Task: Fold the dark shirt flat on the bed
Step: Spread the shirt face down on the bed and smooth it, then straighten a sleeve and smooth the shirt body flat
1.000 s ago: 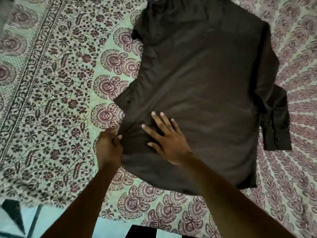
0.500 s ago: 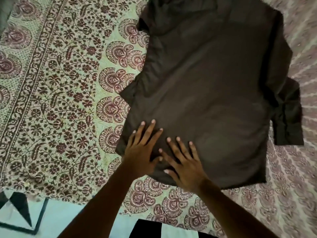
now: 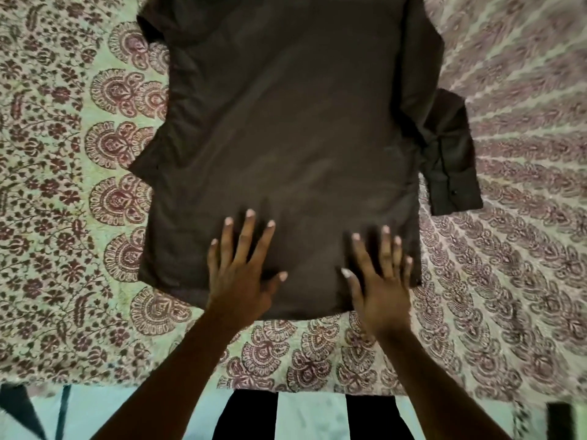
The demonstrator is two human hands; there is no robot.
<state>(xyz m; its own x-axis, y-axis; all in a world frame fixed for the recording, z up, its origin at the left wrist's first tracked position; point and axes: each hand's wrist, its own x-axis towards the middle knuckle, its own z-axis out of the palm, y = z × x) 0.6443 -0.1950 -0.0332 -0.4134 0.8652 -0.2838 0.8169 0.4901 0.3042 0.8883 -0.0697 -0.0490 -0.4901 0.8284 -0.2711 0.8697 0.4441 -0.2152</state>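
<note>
The dark shirt (image 3: 286,138) lies spread on the bed (image 3: 73,223), over a printed bedspread. Its hem (image 3: 301,312) is nearest the person and its upper part runs out of the top of the view. No button placket shows, so it is probably front-down, which suits folding the sides in over the back.

Both hands rest flat on the lower cloth just above the hem. The left hand (image 3: 241,274) is left of the middle, and the right hand (image 3: 378,281) is close to the shirt's right edge. Their fingers (image 3: 246,236) are straight and spread, grasping nothing. Open palms like these seem meant to smooth out creases and pin the fabric so it does not slide on the soft bed.

The sleeve (image 3: 422,90) on the right lies down along the body. Its buttoned cuff (image 3: 454,173) sticks out past the side edge onto the bedspread. At the left edge a pointed flap (image 3: 143,163) juts out, and whether it is the other sleeve tucked under cannot be told.

The folding looks barely begun: the body is flattened but not yet folded across, and the stray cuff probably needs bringing in first.
</note>
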